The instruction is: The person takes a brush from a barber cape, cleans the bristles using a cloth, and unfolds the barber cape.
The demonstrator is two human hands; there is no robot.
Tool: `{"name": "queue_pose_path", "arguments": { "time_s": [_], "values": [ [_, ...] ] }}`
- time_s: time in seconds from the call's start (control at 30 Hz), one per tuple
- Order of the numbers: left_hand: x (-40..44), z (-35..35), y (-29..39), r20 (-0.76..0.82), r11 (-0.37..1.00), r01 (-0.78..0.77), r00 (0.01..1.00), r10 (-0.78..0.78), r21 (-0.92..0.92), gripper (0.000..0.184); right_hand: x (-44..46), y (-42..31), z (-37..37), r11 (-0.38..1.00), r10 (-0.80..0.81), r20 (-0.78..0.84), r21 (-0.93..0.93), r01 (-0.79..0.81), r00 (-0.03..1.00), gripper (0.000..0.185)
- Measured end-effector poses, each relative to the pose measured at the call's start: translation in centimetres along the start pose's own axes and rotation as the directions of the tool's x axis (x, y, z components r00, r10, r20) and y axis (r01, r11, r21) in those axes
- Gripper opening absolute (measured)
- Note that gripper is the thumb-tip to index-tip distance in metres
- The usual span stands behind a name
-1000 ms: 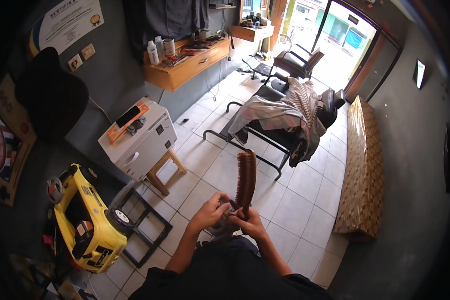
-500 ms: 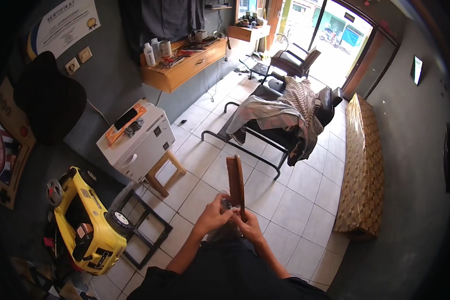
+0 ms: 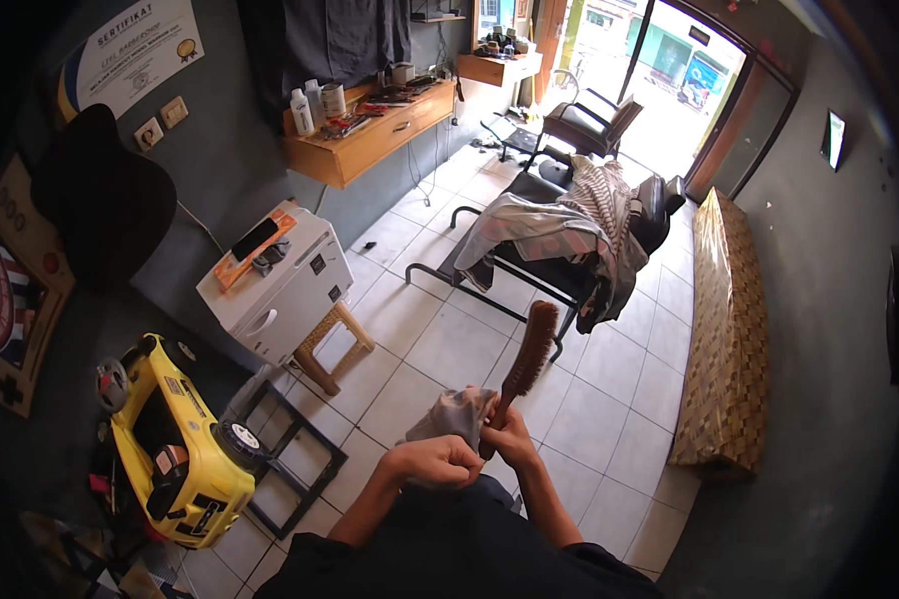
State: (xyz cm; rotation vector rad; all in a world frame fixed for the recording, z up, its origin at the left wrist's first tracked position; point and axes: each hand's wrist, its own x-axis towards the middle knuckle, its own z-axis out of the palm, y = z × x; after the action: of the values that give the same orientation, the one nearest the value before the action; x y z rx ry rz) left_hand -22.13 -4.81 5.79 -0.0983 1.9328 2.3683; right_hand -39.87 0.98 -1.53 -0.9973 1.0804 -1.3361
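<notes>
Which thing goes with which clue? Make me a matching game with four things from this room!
Things:
1. Brush
2. Toy car
3. Striped cloth
4. Certificate

Clues:
A. Up on the wall
B. Held in the right hand
C. Bright yellow
D. Draped over a black chair

Right pairs: 1-B, 2-C, 3-D, 4-A.

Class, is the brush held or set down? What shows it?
Held: the brush rises from the right hand, which is closed around its handle.

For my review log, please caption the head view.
Right hand holds a tilted brush; left hand, curled, is by a grey cloth; draped chair beyond.
</notes>
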Motion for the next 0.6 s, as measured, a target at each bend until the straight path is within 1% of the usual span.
{"name": "queue_pose_path", "arguments": {
  "time_s": [0.13, 0.2, 0.23, 0.27, 0.33, 0.37, 0.4, 0.43, 0.47, 0.5, 0.57, 0.6],
  "values": [
    [-0.3, -0.2, -0.3, 0.080, 0.995, 0.104, 0.991, -0.105, 0.005, 0.011, 0.3, -1.8, 0.3, 0.987, 0.113, -0.028, 0.117, -0.109, 0.993, 0.020],
    [-0.4, -0.2, -0.2, 0.096, 0.992, 0.127, 0.987, -0.126, -0.010, 0.013, 0.3, -2.4, 0.5, 0.977, 0.104, -0.046, 0.194, -0.093, 0.994, 0.022],
    [-0.5, -0.2, -0.2, 0.106, 0.990, 0.139, 0.985, -0.136, -0.017, 0.013, 0.3, -2.1, 0.2, 0.977, 0.111, -0.044, 0.189, -0.100, 0.993, 0.024],
    [-0.5, -0.1, -0.2, 0.058, 0.994, 0.113, 0.992, -0.113, 0.011, 0.011, 0.3, -1.9, -0.1, 0.977, 0.117, -0.042, 0.184, -0.108, 0.992, 0.026],
    [-0.7, 0.0, -0.2, -0.037, 0.995, 0.065, 0.997, -0.062, 0.070, 0.016, 0.5, -0.9, -1.2, 0.984, 0.154, -0.015, 0.087, -0.152, 0.988, 0.028],
    [-0.7, 0.2, 0.2, -0.188, 0.983, 0.090, 0.980, -0.059, 0.160, 0.022, 0.4, -0.5, -1.4, 0.990, 0.120, -0.061, 0.077, -0.116, 0.991, 0.028],
    [-0.8, 0.7, 1.7, -0.335, 0.962, 0.128, 0.941, -0.041, 0.243, 0.031, 0.4, -1.1, -0.9, 0.995, 0.086, -0.103, 0.065, -0.080, 0.991, 0.029],
    [-0.9, 1.0, 2.9, -0.474, 0.932, 0.178, 0.880, -0.008, 0.314, 0.042, 0.3, -1.5, -0.6, 0.998, 0.052, -0.144, 0.052, -0.045, 0.988, 0.030],
    [-1.0, 0.7, 3.6, -0.493, 0.861, 0.301, 0.867, -0.068, 0.410, 0.068, 0.1, -1.6, -1.0, 0.991, 0.085, -0.186, 0.116, -0.064, 0.979, 0.031],
    [-1.3, 0.5, 3.1, -0.556, 0.863, 0.329, 0.829, -0.068, 0.384, 0.069, 0.1, -2.3, -1.0, 0.996, 0.086, -0.228, 0.027, -0.082, 0.970, 0.032],
    [-2.0, -0.1, 1.1, -0.667, 0.867, 0.378, 0.742, -0.073, 0.325, 0.073, 0.4, -0.4, -2.5, 0.994, -0.101, -0.295, -0.076, 0.082, 0.950, 0.033],
    [-2.3, -0.4, 0.5, -0.715, 0.850, 0.426, 0.693, -0.087, 0.309, 0.076, 0.2, -0.9, -2.6, 0.994, -0.109, -0.314, -0.041, 0.101, 0.943, 0.033]
  ]
}}
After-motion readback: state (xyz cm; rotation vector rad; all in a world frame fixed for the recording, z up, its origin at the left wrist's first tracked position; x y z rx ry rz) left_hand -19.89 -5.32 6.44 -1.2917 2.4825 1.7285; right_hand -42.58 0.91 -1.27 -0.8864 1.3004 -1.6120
